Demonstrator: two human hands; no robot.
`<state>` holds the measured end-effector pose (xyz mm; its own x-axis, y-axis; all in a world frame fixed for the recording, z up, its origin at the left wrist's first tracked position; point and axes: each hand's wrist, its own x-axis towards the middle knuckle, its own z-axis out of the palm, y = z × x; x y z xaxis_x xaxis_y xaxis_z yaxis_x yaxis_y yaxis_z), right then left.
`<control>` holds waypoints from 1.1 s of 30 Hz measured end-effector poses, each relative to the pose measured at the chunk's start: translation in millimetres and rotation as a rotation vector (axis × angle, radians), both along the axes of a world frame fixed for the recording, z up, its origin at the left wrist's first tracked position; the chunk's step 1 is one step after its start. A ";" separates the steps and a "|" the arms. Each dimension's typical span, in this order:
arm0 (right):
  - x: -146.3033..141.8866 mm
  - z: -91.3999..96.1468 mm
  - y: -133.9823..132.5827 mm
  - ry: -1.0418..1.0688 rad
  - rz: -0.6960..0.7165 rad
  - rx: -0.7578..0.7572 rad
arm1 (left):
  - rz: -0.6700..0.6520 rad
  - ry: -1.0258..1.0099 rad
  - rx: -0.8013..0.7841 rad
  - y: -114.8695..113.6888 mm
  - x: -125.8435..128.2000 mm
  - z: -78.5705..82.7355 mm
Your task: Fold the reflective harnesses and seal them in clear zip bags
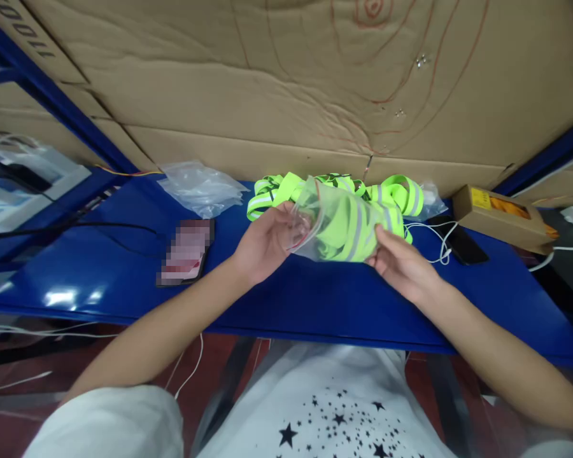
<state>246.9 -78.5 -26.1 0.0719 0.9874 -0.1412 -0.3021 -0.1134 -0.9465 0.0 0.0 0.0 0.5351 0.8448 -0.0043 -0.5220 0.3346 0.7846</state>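
Observation:
Held up over the blue shelf is a clear zip bag (325, 245) with a neon-yellow reflective strap (351, 229) folded inside it. My left hand (270, 242) grips the bag at its open mouth on the left, where a red line runs along the edge. At the other end, my right hand (401, 261) pinches the bag's lower right side, thumb on top. Behind the bag lie more neon-yellow reflective straps (286, 189) with grey stripes, partly hidden by it.
A stack of clear plastic bags (200, 187) lies at the back left, with a phone (186, 251) before it. Right of the straps are a dark phone (463, 242), a white cable (442, 245) and a cardboard box (501, 219). A cardboard wall (248, 108) stands behind.

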 end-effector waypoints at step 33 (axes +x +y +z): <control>-17.5 177.4 79.4 -1.034 -0.538 1.091 | 0.017 0.615 0.534 -13.9 17.7 -46.3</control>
<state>229.4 0.8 151.3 0.0416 0.4073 0.9123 0.7129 0.6277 -0.3127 17.7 -13.9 -46.3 0.5552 0.8240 0.1130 0.0523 -0.1702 0.9840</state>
